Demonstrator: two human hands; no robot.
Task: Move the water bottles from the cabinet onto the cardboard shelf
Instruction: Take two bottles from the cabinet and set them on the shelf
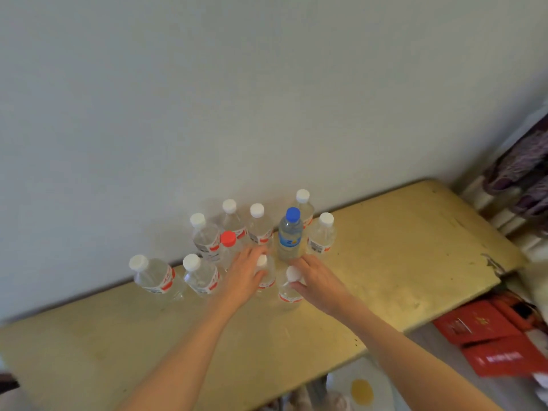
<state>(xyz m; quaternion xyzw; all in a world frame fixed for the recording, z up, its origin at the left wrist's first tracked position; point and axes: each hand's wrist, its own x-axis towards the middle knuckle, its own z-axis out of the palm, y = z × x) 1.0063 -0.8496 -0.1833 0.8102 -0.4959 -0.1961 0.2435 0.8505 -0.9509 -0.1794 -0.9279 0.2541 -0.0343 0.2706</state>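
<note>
Several clear water bottles stand on the yellow cabinet top [400,262] against the wall. Most have white caps; one has a blue cap [292,232] and one a red cap [228,241]. My left hand [244,277] wraps around a white-capped bottle [264,271] at the front of the group, thumb on its right side. My right hand [318,281] curls around the neck of another white-capped bottle [290,287] just to the right. Both bottles stand upright on the surface. No cardboard shelf is in view.
Two more white-capped bottles [154,277] stand at the left front. Red boxes [489,336] lie on the floor at the lower right. Purple fabric [522,167] hangs at the right edge. A white item with a yellow centre [360,391] sits below the cabinet edge.
</note>
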